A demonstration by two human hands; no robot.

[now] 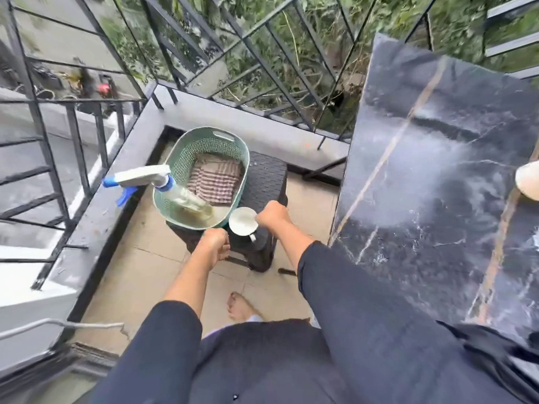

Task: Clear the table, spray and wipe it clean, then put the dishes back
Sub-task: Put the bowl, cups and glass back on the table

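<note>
Black gold-veined marble table (431, 176), hazily smeared, fills the right. Left, a dark woven stool (268, 176) bears a white ceramic cup (242, 223) and a green perforated plastic basket (180, 158) with a clear spray bottle (186, 198) and checked cloth (214, 182). Right hand (272, 214) pinches the cup's rim; left hand (214, 243) is fisted nearer, contents unclear.

Floor (140, 275): pale beige tiles with thin grout lines, outdoors on a balcony.
Ledge (233, 112): low grey kerb with a dark inner face, turning a corner around the floor.
Railing (264, 58): black metal bars, some diagonal, mounted on the ledge.
Beyond: dense green foliage (320, 24) behind the railing; blurred grey ground to the left.
Table (423, 228): at right, black marble-look top with white veins and orange streaks.
Stool (268, 176): dark, woven-pattern, standing on the floor between ledge and table.
Light: soft, even daylight.
</note>
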